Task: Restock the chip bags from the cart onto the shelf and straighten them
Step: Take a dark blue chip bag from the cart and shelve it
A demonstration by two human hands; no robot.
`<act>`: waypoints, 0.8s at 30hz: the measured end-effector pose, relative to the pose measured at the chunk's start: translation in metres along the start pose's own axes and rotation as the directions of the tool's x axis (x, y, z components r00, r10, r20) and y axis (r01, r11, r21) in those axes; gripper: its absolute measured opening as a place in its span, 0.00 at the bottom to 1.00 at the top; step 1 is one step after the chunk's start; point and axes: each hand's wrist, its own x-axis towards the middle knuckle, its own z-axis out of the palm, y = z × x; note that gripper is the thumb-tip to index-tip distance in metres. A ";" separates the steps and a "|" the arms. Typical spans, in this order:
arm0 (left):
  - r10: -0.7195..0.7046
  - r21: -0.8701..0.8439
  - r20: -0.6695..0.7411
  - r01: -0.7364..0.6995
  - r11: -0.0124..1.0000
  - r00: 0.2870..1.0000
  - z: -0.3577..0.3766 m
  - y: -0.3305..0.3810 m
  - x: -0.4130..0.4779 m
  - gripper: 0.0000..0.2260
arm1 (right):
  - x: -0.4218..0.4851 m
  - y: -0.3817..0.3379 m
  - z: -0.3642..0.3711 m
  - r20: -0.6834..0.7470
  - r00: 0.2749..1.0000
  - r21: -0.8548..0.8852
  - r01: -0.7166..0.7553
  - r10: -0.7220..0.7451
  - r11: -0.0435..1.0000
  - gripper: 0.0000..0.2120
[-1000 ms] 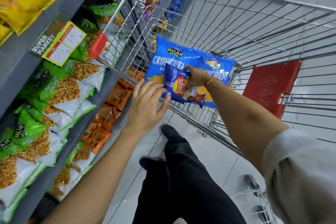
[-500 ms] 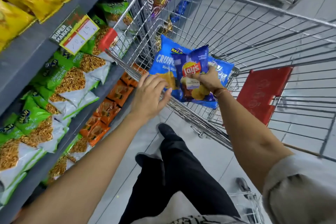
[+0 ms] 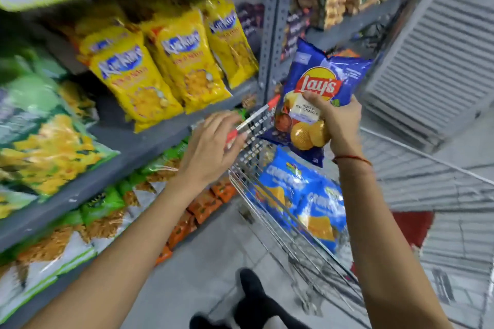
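My right hand [image 3: 338, 120] grips a dark blue Lay's chip bag [image 3: 318, 83] and holds it upright above the wire cart [image 3: 288, 227]. A larger light blue chip bag [image 3: 302, 200] still leans inside the cart against its near wall. My left hand [image 3: 211, 147] hovers with its fingers spread at the cart's red-tipped handle [image 3: 254, 117], holding nothing. To the left, the grey shelf [image 3: 149, 139] carries yellow Kurkure bags [image 3: 149, 80].
Green and white snack bags [image 3: 101, 211] fill the lower shelf, with orange packets [image 3: 203, 205] below them. A grey shelf upright [image 3: 275, 24] rises just behind the held bag. A slatted grey panel [image 3: 433, 67] stands at right. My dark shoes [image 3: 251, 302] are on the tiled floor.
My right hand has lifted the Lay's bag up out of the cart. The view has tilted upward toward the yellow-bag shelf. My left hand stays near the cart handle.
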 end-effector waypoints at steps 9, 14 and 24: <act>0.044 0.283 -0.549 0.136 0.949 0.835 -0.226 -0.016 -0.037 0.16 | -0.073 -0.171 0.144 0.373 0.864 0.363 0.199 -0.338 0.910 0.12; 0.080 0.432 -0.720 0.355 0.829 0.689 -0.334 -0.027 -0.088 0.16 | -0.131 -0.236 0.236 0.519 0.706 0.519 0.188 -0.482 0.834 0.12; -0.271 0.419 -0.748 0.748 0.515 0.606 -0.433 -0.075 -0.193 0.29 | -0.254 -0.301 0.403 0.667 0.488 0.582 0.130 -0.563 0.802 0.17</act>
